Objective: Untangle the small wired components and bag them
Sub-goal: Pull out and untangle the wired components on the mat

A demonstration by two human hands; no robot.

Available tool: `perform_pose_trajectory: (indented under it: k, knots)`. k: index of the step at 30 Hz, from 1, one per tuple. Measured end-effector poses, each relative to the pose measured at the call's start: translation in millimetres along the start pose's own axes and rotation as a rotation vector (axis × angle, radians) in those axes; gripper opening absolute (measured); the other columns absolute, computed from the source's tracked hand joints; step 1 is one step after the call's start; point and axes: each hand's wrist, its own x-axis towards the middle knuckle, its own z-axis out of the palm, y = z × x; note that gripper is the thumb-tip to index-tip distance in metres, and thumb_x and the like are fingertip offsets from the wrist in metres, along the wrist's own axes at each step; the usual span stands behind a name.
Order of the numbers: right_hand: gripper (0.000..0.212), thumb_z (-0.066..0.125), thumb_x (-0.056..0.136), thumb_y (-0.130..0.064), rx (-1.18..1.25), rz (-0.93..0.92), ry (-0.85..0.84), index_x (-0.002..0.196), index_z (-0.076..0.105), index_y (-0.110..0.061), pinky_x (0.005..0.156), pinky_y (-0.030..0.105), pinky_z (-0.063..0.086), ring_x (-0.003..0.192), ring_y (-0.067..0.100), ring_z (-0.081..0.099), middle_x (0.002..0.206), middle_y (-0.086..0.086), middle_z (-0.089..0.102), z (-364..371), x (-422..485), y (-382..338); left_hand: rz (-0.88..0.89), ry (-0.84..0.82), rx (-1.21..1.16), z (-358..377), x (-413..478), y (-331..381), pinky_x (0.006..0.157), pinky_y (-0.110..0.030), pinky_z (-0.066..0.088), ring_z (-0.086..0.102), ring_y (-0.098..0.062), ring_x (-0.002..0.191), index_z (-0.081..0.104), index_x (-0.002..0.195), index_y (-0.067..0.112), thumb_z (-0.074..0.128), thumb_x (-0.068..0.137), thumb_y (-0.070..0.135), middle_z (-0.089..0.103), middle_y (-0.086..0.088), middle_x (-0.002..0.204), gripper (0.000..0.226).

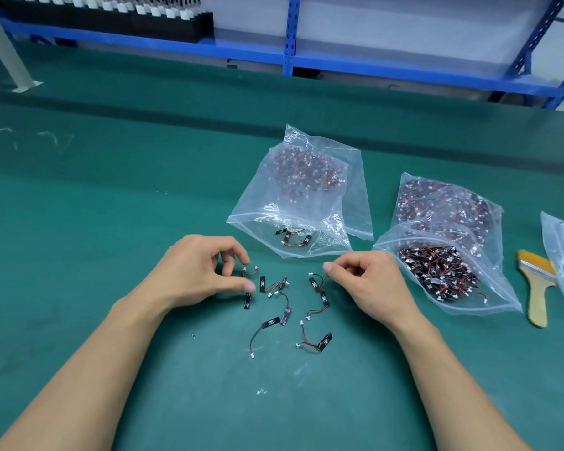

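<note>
green matting covers the bench (111, 222), and the loose wired components (323, 298) lie scattered on it between our two hands, nearer the near edge than the far one. our left hand (199, 271) is curled, thumb and forefinger set either side of a red-wired piece (250, 272); whether they pinch it we cannot tell. our right hand (368, 278) is curled too, thumb and forefinger tips pressed together with nothing visible between them, just beside a second piece (314, 282).

we judge the step in hand to be the separating. most pieces lie apart, but a crossed pair (274, 285) beside the left fingertips looks caught at the wires. to do it well we would take each piece by its black strip, not by the thin wire or the white plug, and draw them apart slowly along the wire's run, so that no lead tears loose. one piece at a time is safer than a fistful.

the open bag (258, 206), just beyond the hands toward the far edge, holds a few pieces near its mouth, which faces us; we would slide freed pieces in flat. the full bag (498, 296) toward the right edge gapes as well, so we should mind which mouth we feed. a brush (536, 301) lies just beyond it.
</note>
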Motion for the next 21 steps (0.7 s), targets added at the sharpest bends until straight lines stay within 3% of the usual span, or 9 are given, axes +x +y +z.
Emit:
perform_pose_trajectory:
  k: [3, 10, 14, 17, 21]
  knots:
    - [0.024, 0.075, 0.089, -0.027, 0.009, 0.013, 0.012, 0.065, 0.072, -0.021, 0.048, 0.014, 0.03, 0.046, 0.006, 0.034, 0.048, -0.011, 0.044, 0, 1, 1, -0.033, -0.115, 0.057, -1, 1, 2, 0.054, -0.029, 0.031, 0.043, -0.007, 0.051, 0.062, 0.094, 0.048, 0.084, 0.046, 0.068, 0.057, 0.015, 0.064, 0.057]
    - [0.023, 0.078, 0.086, -0.023, 0.049, -0.043, 0.013, 0.064, 0.072, -0.02, 0.05, 0.017, 0.031, 0.049, 0.008, 0.033, 0.05, -0.003, 0.044, -3, -2, -8, -0.043, -0.183, -0.024, -12, -2, -2, 0.048, -0.018, 0.029, 0.036, -0.007, 0.048, 0.058, 0.106, 0.048, 0.099, 0.044, 0.045, 0.052, 0.01, 0.062, 0.074]
    - [0.013, 0.074, 0.078, -0.03, 0.039, -0.137, -0.115, 0.068, 0.073, -0.023, 0.05, 0.017, 0.027, 0.049, 0.009, 0.029, 0.047, -0.004, 0.036, -11, -9, -17, 0.005, -0.109, -0.115, -13, -4, 1, 0.05, -0.021, 0.025, 0.031, -0.008, 0.051, 0.066, 0.097, 0.04, 0.096, 0.055, 0.044, 0.041, 0.009, 0.056, 0.053]
    - [0.01, 0.076, 0.077, -0.029, 0.017, -0.175, -0.262, 0.07, 0.074, -0.022, 0.051, 0.016, 0.028, 0.049, 0.008, 0.028, 0.047, -0.004, 0.033, -16, -11, -20, 0.087, -0.052, -0.144, -6, -6, 9, 0.052, -0.022, 0.022, 0.028, -0.008, 0.052, 0.069, 0.087, 0.035, 0.085, 0.062, 0.054, 0.033, 0.009, 0.053, 0.035]
    - [0.013, 0.078, 0.071, -0.041, -0.057, -0.166, -0.461, 0.077, 0.078, -0.029, 0.053, 0.027, 0.026, 0.053, 0.026, 0.029, 0.054, 0.014, 0.04, -22, -14, -24, 0.145, -0.245, -0.023, 12, -5, 23, 0.054, -0.029, 0.031, 0.036, -0.014, 0.053, 0.073, 0.083, 0.042, 0.082, 0.065, 0.058, 0.046, 0.001, 0.055, 0.026]
